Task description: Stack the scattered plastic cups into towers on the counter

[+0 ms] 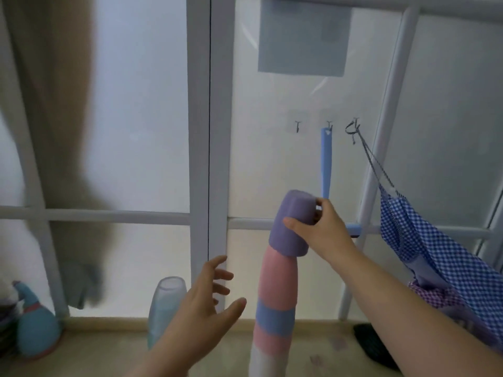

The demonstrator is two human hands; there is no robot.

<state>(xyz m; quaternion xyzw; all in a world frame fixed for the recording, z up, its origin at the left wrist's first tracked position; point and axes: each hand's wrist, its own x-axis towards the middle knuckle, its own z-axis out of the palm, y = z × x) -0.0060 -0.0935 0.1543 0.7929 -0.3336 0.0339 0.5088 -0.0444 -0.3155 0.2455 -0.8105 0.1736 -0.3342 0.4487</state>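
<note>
Purple plastic cup (290,223), upside down & tilted, sits at top of a tall tower of nested plastic cups (275,300) w/ pink, blue & white bands. Right hand (319,227) is wrapped round the purple cup: thumb on its near side, fingers on the far side by the base. Cup's rim overlaps the topmost pink cup; can't tell if it's fully seated. Tower stands on the beige counter (109,349), in front of a frosted window w/ white frame (217,131). Left hand (206,303) is spread wide, fingers apart, holding nothing, just left of the tower & not touching it. Pale blue translucent glass vase (163,303) stands behind the left hand. Teal spray bottle (35,325) at far left. Blue checked cloth (424,240) hangs from a hook at right.
</note>
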